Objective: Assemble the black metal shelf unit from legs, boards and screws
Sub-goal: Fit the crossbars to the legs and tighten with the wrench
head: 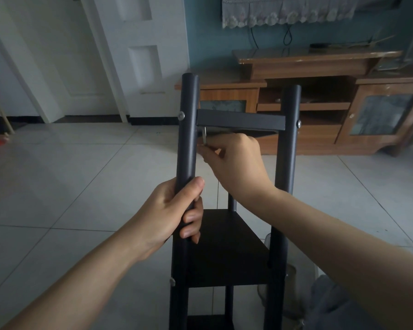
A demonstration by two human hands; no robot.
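Pale floor tiles [69, 186] run back to a wooden cabinet [320, 110] on the far right, and the black shelf unit [227, 248] stands upright at centre. Curled fully round its near left leg [187, 139], the left hand [174, 215] grips the tube. The right hand [236, 160] pinches a small hex key [204, 136] just under the top board [240, 120], beside that leg.

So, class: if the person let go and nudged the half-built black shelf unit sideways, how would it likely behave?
The shelf unit looks tall and narrow, so it would probably tip easily. The left hand grips a leg, which suggests it needs steadying. Metal tubes and boards look stiff, so it would likely move as one frame, sliding readily on the smooth tiled floor.
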